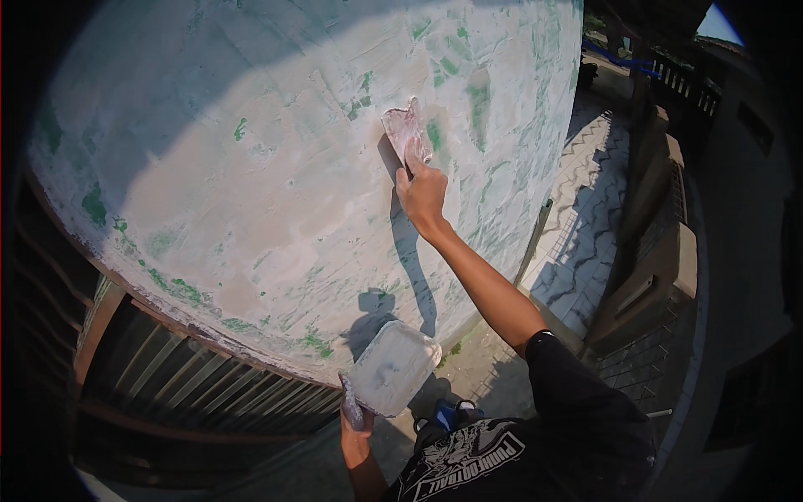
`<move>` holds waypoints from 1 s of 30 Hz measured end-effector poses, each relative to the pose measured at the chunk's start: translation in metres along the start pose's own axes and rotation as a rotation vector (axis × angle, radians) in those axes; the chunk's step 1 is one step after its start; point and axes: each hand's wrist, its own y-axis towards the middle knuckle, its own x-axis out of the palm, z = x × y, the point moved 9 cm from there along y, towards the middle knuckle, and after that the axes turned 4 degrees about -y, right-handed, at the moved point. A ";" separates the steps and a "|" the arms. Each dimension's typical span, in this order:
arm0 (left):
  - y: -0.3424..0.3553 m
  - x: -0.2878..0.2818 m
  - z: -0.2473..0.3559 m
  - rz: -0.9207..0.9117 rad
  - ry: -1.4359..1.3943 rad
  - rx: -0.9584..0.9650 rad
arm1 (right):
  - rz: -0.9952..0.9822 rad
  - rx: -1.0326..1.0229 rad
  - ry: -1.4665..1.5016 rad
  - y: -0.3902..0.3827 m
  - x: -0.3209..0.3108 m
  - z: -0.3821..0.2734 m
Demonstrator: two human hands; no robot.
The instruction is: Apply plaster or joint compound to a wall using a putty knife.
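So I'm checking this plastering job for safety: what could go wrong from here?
The right hand presses a putty knife to the wall at full arm stretch, so it may slip and gouge the wet skim. The left hand holds the plaster tray by one edge, tilted; plaster could slide off onto the ground.

One view only, from a fisheye camera on the person's head, looking forward and down along the outstretched right arm at a plastered wall (276, 184) that stands close and fills most of the frame (its straight edges bow toward the rim). The paved ground (585, 226) shows at right.
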 end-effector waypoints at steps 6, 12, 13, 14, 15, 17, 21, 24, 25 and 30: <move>-0.009 0.010 0.024 -0.011 0.007 0.011 | -0.093 -0.159 0.241 -0.070 0.002 -0.049; -0.007 -0.014 0.032 -0.003 0.021 0.064 | 0.020 0.098 0.079 -0.014 -0.018 -0.004; -0.007 -0.016 0.032 -0.008 0.020 0.062 | 0.039 0.107 0.106 -0.008 -0.014 -0.005; -0.005 -0.019 0.031 -0.015 0.018 0.054 | 0.041 0.103 0.103 -0.011 -0.007 -0.010; -0.003 -0.019 0.031 -0.021 0.014 0.046 | 0.038 0.072 0.058 -0.017 0.000 -0.019; -0.004 -0.014 0.038 -0.042 0.002 0.048 | 0.045 -0.026 0.069 -0.036 0.006 -0.042; -0.008 -0.012 0.054 -0.089 -0.016 0.065 | -0.293 0.139 0.446 -0.087 0.011 -0.060; 0.002 -0.035 0.059 -0.037 -0.044 0.080 | -0.584 0.237 0.735 -0.128 0.005 -0.067; 0.005 -0.035 0.062 -0.021 -0.056 0.081 | -0.724 0.244 0.755 -0.144 0.002 -0.066; 0.006 -0.041 0.070 -0.067 0.001 0.067 | -1.238 -0.469 0.349 -0.191 -0.030 -0.157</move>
